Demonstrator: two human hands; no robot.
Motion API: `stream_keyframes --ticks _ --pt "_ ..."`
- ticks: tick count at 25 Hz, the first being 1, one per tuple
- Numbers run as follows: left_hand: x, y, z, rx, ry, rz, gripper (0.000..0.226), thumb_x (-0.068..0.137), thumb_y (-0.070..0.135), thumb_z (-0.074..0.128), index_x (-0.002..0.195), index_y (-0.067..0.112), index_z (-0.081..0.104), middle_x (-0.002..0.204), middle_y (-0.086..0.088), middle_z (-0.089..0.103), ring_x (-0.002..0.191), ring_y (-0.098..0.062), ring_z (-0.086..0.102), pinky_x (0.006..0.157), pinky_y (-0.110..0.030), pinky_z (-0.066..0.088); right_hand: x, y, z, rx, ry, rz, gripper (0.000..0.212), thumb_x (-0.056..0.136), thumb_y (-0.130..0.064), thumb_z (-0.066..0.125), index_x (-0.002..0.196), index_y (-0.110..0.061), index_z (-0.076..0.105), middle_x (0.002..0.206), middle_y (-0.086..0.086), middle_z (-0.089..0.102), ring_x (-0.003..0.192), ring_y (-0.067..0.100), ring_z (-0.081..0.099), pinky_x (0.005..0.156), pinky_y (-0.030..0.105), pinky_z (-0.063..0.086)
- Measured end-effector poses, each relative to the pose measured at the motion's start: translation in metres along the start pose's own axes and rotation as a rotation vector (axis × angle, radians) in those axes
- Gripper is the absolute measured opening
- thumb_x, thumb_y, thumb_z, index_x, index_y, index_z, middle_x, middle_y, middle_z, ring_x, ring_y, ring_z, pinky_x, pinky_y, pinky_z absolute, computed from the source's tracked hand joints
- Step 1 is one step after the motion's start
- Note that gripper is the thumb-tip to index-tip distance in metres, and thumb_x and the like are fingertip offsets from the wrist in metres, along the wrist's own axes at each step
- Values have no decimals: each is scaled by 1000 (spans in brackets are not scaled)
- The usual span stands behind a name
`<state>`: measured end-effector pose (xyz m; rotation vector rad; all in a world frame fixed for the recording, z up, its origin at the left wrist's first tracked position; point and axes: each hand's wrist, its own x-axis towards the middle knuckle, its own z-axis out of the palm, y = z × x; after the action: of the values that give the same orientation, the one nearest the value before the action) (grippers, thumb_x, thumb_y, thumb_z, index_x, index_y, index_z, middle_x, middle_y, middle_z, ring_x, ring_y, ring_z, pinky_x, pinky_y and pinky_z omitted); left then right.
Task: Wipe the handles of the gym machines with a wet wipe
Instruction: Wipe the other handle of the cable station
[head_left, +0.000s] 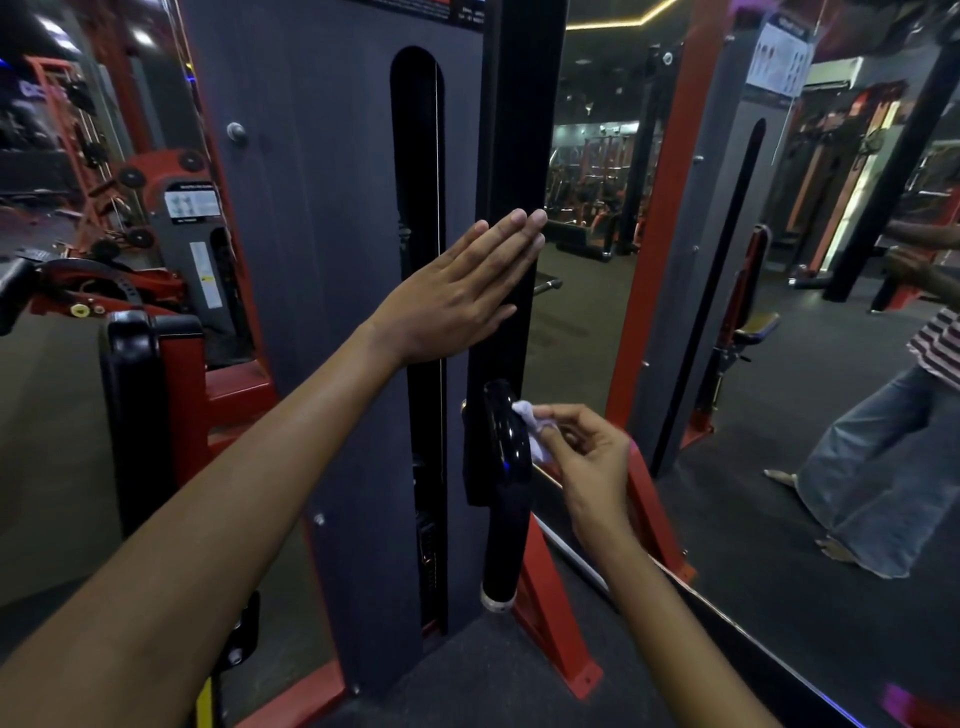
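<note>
the left hand (457, 291) lies flat against the dark grey panel (337, 260) of the gym machine, with the fingers straight and close together. the fingertips reach over the black upright post (524, 130) at the right edge of the panel. this hand holds nothing.

lower down, the right hand (587, 457) pinches a small white wet wipe (530, 421) between the thumb and the first fingers, while the other fingers are loosely curled. the wipe is crumpled and touches the upper part of the black glossy handle (506, 483). the handle hangs nearly upright just in front of the post, with a pale ring at its lower end. the two hands are well apart, one above the other.

a narrow tall slot (418, 208) with a rounded top runs down the panel, and a thin cable is seen inside it. red frame bars (550, 623) stand at the foot of the machine on the dark floor (493, 686). to the right is a mirror (779, 364), which shows a person in wide jeans and a striped top. on the left stands another red and black machine (150, 395).
</note>
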<state>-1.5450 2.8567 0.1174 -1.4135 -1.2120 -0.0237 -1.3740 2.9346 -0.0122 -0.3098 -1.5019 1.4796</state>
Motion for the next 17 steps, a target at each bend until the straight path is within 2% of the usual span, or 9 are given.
stream_keyframes --ticks 3,6,9,12,14,17 --pt "0 0 1 -7 -1 0 54 104 26 34 147 -5 22 153 -22 26 143 -34 24 116 -45 26 19 0 7 -154 24 3 16 79 -5 73 76 -20 73 78 10 72 76 29 69 71 42 55" --pt "0 1 2 -32 13 -4 54 104 25 36 147 -5 22 153 -22 27 143 -34 24 116 -45 26 29 -3 11 -295 31 3 30 77 -1 68 69 -30 70 75 5 71 75 26 68 72 44 57" --pt "0 -1 3 -40 34 8 54 104 25 36 147 -4 23 153 -22 27 143 -33 24 116 -44 26 25 -15 10 -405 -5 -77 28 80 0 67 76 -28 71 84 1 70 80 16 67 73 36 56" --pt "-2 -6 5 -77 37 38 54 104 27 34 148 -3 23 154 -20 25 144 -31 22 118 -43 23 16 -36 10 -551 -131 -313 22 82 2 64 84 -18 74 86 -4 67 82 8 65 70 28 53" --pt "-3 -10 9 -113 51 66 56 103 29 34 148 -2 23 155 -18 24 145 -30 21 118 -42 21 16 -46 16 -714 -271 -442 25 82 5 59 88 -14 74 89 -4 67 86 9 63 75 27 51" --pt "-4 -17 17 -134 77 104 57 104 32 32 149 -1 21 156 -17 21 145 -28 17 119 -41 18 23 -56 23 -876 -367 -470 29 80 6 59 89 -17 74 90 -9 69 87 10 60 78 25 47"
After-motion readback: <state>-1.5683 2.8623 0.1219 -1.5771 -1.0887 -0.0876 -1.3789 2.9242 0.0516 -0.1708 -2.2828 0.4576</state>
